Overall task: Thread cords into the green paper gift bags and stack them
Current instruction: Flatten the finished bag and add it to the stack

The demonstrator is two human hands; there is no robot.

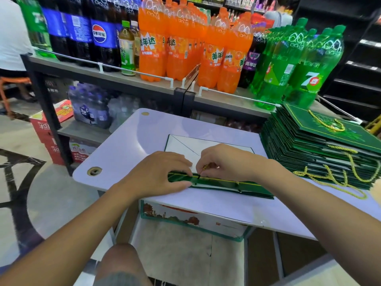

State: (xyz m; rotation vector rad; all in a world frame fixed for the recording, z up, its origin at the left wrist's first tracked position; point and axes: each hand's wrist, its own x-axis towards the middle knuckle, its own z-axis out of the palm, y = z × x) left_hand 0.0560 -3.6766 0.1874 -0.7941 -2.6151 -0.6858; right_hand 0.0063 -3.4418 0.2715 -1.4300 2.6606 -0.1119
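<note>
A flat green paper gift bag lies on the white table, its white inner side open toward the far edge. My left hand presses down on the bag's folded green rim at its left end. Right beside it, my right hand pinches the tip of a gold cord at a hole in the rim. A tall stack of finished green bags with yellow cord handles sits at the table's right.
A shelf of large soda bottles, orange and green, runs just behind the table. A cardboard box stands under the table. Red cartons sit on the floor to the left. A person sits at far left.
</note>
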